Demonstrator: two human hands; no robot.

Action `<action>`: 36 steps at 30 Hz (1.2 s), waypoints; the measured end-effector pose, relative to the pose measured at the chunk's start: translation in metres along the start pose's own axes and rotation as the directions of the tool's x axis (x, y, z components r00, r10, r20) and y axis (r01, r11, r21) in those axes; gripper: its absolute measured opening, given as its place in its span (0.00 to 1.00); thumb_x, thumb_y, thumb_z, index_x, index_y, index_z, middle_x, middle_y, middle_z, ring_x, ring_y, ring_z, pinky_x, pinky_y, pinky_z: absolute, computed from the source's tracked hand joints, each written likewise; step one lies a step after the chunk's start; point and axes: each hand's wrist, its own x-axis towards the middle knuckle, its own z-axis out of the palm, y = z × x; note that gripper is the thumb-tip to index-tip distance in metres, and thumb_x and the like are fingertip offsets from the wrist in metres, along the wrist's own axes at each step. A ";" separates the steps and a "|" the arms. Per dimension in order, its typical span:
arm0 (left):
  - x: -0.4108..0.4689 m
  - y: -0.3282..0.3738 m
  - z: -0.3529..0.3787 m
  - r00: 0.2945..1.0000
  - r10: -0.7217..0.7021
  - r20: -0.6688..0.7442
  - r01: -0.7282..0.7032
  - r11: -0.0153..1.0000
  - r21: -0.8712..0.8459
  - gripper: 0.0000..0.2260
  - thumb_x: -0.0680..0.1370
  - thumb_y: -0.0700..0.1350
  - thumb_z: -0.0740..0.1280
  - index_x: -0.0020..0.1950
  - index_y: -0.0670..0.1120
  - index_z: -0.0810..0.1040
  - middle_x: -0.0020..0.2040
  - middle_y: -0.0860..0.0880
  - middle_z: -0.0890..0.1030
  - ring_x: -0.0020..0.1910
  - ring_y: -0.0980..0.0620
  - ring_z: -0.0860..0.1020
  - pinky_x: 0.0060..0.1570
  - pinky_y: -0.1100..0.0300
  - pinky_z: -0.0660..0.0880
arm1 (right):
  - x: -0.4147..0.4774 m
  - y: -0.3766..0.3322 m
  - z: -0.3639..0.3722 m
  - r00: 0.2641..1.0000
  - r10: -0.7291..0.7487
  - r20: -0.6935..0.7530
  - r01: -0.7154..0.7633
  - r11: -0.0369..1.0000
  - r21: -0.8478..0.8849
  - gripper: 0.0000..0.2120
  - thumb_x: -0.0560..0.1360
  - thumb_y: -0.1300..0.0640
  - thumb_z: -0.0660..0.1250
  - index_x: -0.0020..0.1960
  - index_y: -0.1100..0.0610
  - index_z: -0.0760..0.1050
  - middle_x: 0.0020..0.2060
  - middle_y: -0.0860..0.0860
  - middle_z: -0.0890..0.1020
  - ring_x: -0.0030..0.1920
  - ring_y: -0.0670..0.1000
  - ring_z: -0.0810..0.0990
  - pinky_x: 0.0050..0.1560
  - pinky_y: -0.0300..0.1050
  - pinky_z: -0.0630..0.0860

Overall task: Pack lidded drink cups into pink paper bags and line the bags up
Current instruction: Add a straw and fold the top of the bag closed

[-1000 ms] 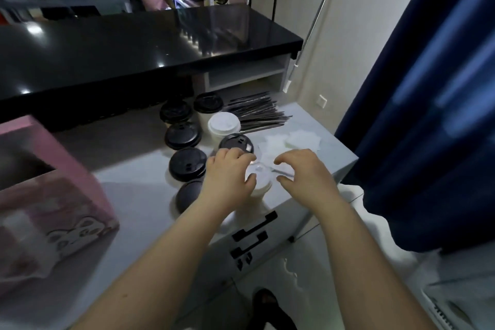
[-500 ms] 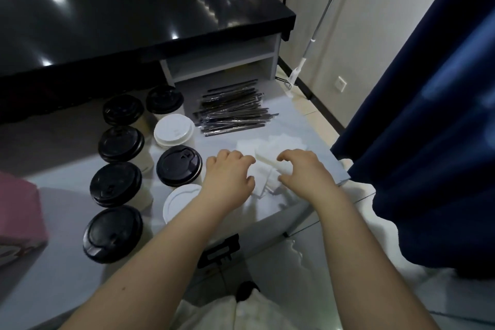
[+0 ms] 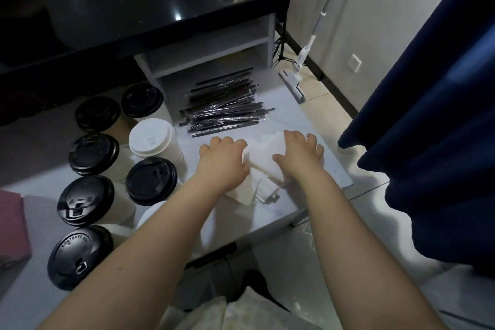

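At the near left edge of the pale bench point(image 3: 267, 220) stands the nearest black-lidded cup point(image 3: 80, 257). Just left of it and a little farther off, a pink paper bag point(image 3: 12, 225) is cut off by the frame edge. Five more black-lidded cups follow. Three of them point(image 3: 85, 199) point(image 3: 93, 154) point(image 3: 97, 114) run away from the nearest one in a column, another point(image 3: 151, 181) sits to the right of that column, and the last point(image 3: 142, 100) is at the far end. A white-lidded cup point(image 3: 151, 138) stands among them, and a second white lid point(image 3: 152, 211) shows only partly under the left forearm. No cup is in the bag.

Right of the cups, both hands lie on a loose pile of white paper napkins point(image 3: 263, 163). The left hand point(image 3: 225, 161) sits knuckles-up on the pile's left edge with its fingers curled down. I cannot tell whether it grips a napkin. The right hand point(image 3: 300, 155) rests on the pile's right side, fingers spread and fairly flat, thumb pointing left.

Beyond the napkins lies a heap of black straws in clear wrappers point(image 3: 225, 112), reaching into the bottom of a grey shelf unit point(image 3: 211, 45). A glossy black counter point(image 3: 150, 0) tops that unit. On the far right a mop point(image 3: 300, 61) leans against the wall, and a navy curtain point(image 3: 428, 88) hangs on the right.
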 end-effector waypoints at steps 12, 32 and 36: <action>0.001 -0.006 -0.001 0.999 -0.043 -0.016 0.042 0.995 -0.085 0.23 0.78 0.51 0.61 0.73 0.53 0.66 0.67 0.48 0.72 0.68 0.43 0.66 0.63 0.47 0.64 | -0.003 -0.007 0.008 0.987 -0.008 -0.162 0.081 0.891 0.448 0.05 0.76 0.58 0.65 0.50 0.51 0.76 0.51 0.50 0.77 0.54 0.54 0.72 0.46 0.44 0.65; -0.092 -0.124 -0.093 0.805 -0.272 -0.527 0.152 0.953 -0.261 0.22 0.75 0.46 0.66 0.70 0.52 0.71 0.66 0.52 0.74 0.67 0.46 0.66 0.63 0.49 0.65 | -0.067 -0.169 -0.092 0.906 -0.295 -0.303 0.396 0.340 0.853 0.13 0.71 0.63 0.70 0.47 0.45 0.77 0.44 0.42 0.81 0.44 0.43 0.80 0.38 0.41 0.79; -0.129 -0.176 -0.102 0.745 -0.357 -0.564 0.254 0.933 -0.255 0.22 0.75 0.47 0.67 0.69 0.52 0.72 0.65 0.51 0.75 0.67 0.45 0.67 0.62 0.48 0.66 | -0.087 -0.232 -0.087 0.851 -0.454 -0.263 0.431 0.319 0.844 0.11 0.71 0.62 0.71 0.47 0.46 0.78 0.43 0.42 0.82 0.44 0.44 0.81 0.43 0.41 0.81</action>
